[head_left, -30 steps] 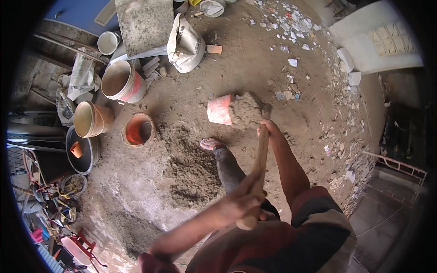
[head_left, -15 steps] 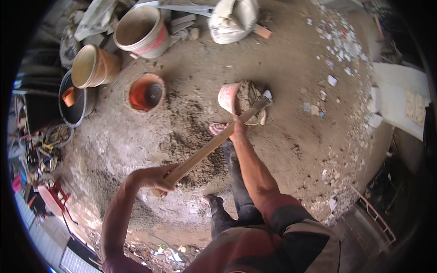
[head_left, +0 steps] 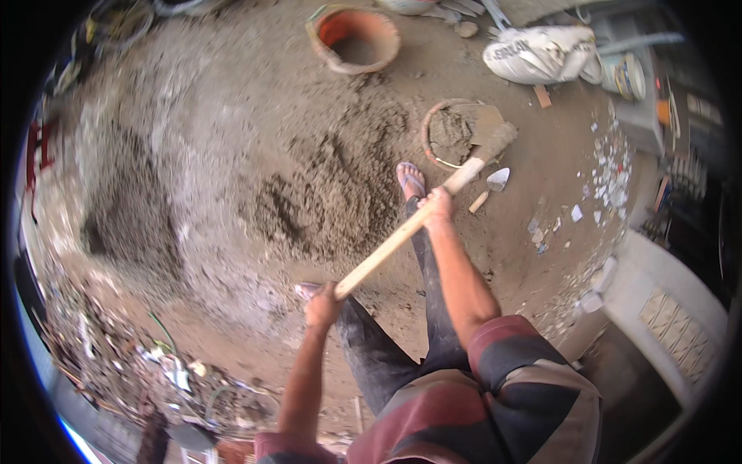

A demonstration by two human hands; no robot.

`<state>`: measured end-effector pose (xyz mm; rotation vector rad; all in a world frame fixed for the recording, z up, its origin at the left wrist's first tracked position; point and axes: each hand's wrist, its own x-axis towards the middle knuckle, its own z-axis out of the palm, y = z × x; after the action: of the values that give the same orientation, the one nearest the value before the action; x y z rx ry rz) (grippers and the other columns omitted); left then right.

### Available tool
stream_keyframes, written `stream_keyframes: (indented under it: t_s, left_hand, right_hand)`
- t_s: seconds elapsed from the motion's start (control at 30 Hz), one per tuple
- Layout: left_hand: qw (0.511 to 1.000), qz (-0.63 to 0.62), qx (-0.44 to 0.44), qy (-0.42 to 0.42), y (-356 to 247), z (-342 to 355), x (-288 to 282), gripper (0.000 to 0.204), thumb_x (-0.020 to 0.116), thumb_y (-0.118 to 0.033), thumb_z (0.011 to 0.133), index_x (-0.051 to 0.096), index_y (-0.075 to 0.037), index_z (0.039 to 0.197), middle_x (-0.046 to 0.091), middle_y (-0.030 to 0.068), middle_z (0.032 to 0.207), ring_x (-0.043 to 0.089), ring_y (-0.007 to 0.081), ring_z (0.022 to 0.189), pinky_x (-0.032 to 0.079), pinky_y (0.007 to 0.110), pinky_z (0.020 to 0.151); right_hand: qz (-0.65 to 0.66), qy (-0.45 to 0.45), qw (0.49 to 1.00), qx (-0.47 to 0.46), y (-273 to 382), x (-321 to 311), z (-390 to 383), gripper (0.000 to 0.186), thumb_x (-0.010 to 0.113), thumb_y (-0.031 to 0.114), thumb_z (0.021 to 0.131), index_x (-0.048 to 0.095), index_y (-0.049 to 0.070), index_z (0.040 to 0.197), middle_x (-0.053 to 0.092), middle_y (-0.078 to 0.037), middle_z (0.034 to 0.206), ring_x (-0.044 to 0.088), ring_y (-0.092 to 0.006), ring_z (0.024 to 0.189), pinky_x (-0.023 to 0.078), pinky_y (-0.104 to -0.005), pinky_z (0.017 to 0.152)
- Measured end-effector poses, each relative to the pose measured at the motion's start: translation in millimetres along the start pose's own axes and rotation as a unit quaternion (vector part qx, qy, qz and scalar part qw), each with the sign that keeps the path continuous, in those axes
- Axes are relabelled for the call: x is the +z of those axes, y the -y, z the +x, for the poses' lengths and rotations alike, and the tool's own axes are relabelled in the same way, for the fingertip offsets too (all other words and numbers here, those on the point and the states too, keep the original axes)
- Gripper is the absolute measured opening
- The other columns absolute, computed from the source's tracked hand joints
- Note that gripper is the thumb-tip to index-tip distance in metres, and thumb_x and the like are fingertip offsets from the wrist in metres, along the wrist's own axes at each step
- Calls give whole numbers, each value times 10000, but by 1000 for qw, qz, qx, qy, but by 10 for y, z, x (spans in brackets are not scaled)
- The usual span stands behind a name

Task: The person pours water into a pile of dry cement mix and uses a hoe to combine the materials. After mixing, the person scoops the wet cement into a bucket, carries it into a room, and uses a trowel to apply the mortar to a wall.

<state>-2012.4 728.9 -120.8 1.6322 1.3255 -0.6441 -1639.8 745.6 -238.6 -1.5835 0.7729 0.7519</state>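
Both my hands grip the long wooden handle of a hoe. My left hand (head_left: 321,306) is closed round its lower end, near my left leg. Farther up the handle, my right hand (head_left: 438,206) is wrapped round the wood. The hoe (head_left: 394,246) slants up to the right, its mortar-caked blade over the right side of a bucket (head_left: 426,139). Wet grey mortar (head_left: 450,133) lies inside the bucket. Beside it on the ground is a trowel (head_left: 498,179) with a wooden handle. A mortar heap (head_left: 328,197) spreads left of my right foot.
An orange-lined bucket (head_left: 357,63) stands at the far side. A stuffed white sack (head_left: 533,56) lies at the far right, near a brick piece (head_left: 542,96). White rubble (head_left: 610,182) is scattered on the right, by a pale plastic chair (head_left: 668,309). Debris (head_left: 166,367) litters the near left.
My view has shifted, showing more of the mortar heap. The bucket, tilted rightward before, now shows its mouth upward. The hoe's blade is now visible over it, and my left arm is straighter.
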Motion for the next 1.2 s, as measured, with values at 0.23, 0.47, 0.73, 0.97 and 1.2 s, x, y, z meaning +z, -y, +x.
stream_keyframes:
  t_s: [0.23, 0.47, 0.73, 0.97, 1.2]
  left_hand:
    - [985, 8, 77, -154, -11, -9, 1195, 150, 610, -172, 841, 574, -143, 984, 629, 75, 892, 663, 271, 888, 545, 423, 747]
    - [979, 105, 52, -169, 438, 1171, 1341, 130, 611, -183, 859, 600, -152, 985, 642, 93, 963, 631, 267, 978, 498, 453, 858]
    - [991, 1, 28, -131, 554, 2116, 1103, 162, 663, -123, 799, 565, -94, 925, 635, 155, 909, 596, 381, 939, 467, 479, 819]
    - [996, -40, -73, 27, -12, 284, 1511, 252, 693, -216, 785, 586, -105, 984, 672, 187, 882, 652, 428, 871, 519, 531, 766]
    - [992, -54, -56, -99, -18, 795, 1499, 162, 674, -173, 769, 631, -110, 912, 690, 172, 910, 672, 383, 904, 532, 499, 790]
  right_hand:
    - [-112, 98, 988, 49, 168, -487, 418, 266, 627, 339, 918, 443, 160, 848, 444, -17, 704, 432, -203, 560, 435, -406, 560]
    - [-47, 210, 968, 129, -133, -386, 1189, 214, 665, 200, 882, 485, 108, 811, 492, -46, 735, 497, -236, 649, 483, -392, 678]
    - [2, 144, 987, -63, 143, 117, 69, 127, 669, 53, 863, 553, 6, 883, 545, -78, 761, 564, -206, 673, 528, -384, 663]
    - [-147, 20, 989, -3, 148, -98, 229, 164, 661, 39, 846, 499, 29, 872, 522, -65, 722, 509, -157, 520, 472, -321, 449]
    - [-143, 24, 989, 30, 44, 37, 679, 245, 670, 134, 865, 458, 116, 743, 425, -35, 639, 434, -205, 480, 441, -380, 488]
